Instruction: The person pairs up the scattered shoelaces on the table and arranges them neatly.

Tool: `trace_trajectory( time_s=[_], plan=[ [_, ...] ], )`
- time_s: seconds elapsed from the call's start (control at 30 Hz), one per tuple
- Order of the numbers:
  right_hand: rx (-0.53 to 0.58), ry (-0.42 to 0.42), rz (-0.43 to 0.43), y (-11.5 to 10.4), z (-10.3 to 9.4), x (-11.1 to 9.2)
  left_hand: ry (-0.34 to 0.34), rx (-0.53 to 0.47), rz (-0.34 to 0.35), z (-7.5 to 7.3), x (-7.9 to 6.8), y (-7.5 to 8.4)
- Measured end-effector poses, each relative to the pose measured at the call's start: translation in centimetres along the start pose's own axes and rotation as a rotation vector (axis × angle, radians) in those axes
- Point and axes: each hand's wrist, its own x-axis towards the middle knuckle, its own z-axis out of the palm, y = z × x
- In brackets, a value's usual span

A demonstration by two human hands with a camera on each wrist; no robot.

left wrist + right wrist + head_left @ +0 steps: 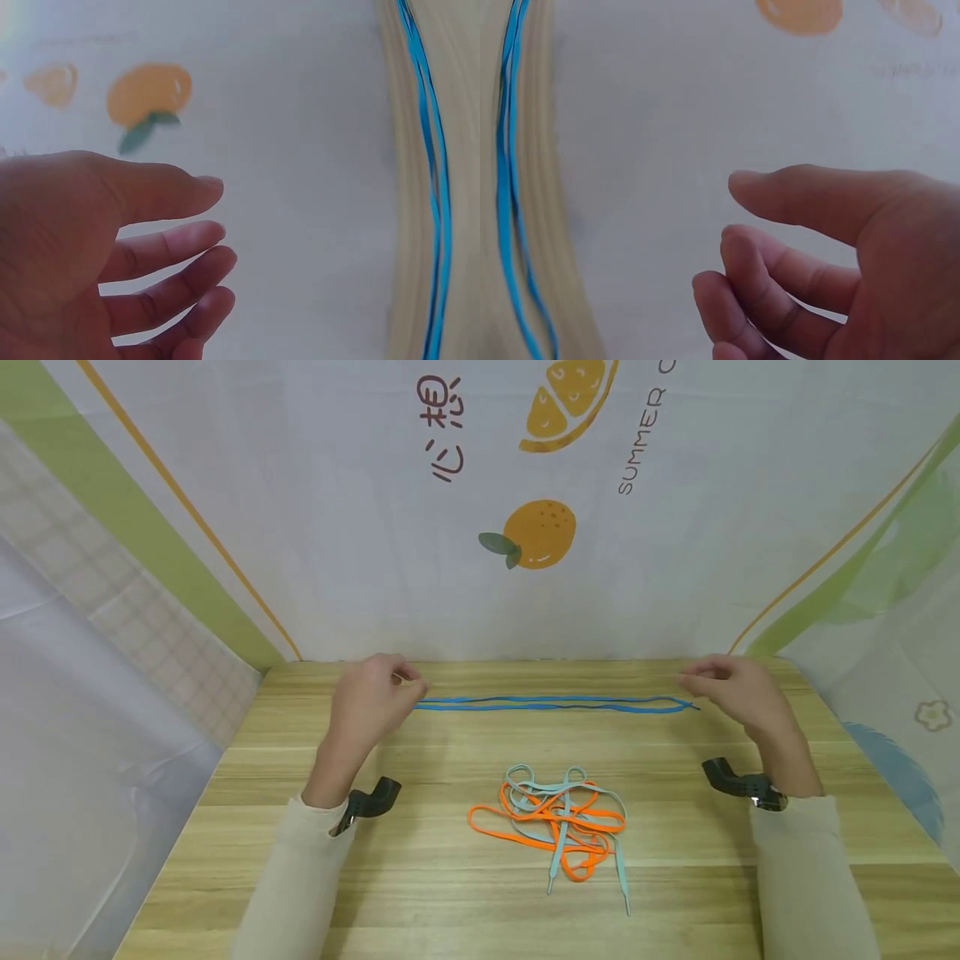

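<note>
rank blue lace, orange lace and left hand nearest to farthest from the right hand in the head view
1. Blue lace: right end by the right hand
2. Orange lace: tangled, middle front
3. Left hand: opposite side

Blue lace (446, 187) cut off at top and bottom in both wrist views, fruit prints (146, 91) blurred

A wood-grain bench (420, 918) meets a white fabric backdrop (337, 527) printed with a whole orange (551, 533), an orange slice (576, 385), Chinese characters (442, 410) and "SUMMER" lettering (642, 439), bordered by green bands (137, 518) and thin orange lines (189, 510), with creased pale cloth (67, 693) at the left under soft light.
</note>
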Motion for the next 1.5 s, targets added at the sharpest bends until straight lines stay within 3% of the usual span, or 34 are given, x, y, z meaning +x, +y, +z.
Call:
trace_trajectory(
  time_s=[0.27, 0.43, 0.6, 0.73, 0.93, 1.17, 1.5],
  plan=[
    [-0.053, 0.006, -0.100, -4.2, 0.9, -1.7, -0.020, -0.017, 0.143, 0.3, -1.8, 3.3],
    [-0.043, -0.063, -0.152, -6.3, 2.2, -2.4, -0.066, 0.002, 0.235, 1.0, -2.7, 4.8],
    [-0.053, -0.144, -0.220, -7.9, 4.2, -2.7, -0.126, 0.042, 0.285, 1.9, -3.6, 6.2],
    [-0.043, -0.193, -0.294, -8.6, 6.0, -3.0, -0.200, 0.069, 0.345, 3.3, -4.3, 7.1],
    [-0.031, -0.277, -0.373, -9.3, 8.4, -3.4, -0.374, 0.091, 0.434, 6.0, -5.2, 8.0],
    [-0.102, -0.422, -0.411, -9.6, 11.4, -3.5, -0.488, 0.151, 0.463, 8.5, -6.0, 8.1],
    [-0.176, -0.635, -0.420, -9.9, 13.7, -4.3, -0.591, 0.233, 0.416, 9.4, -6.2, 7.8]
  ],
)
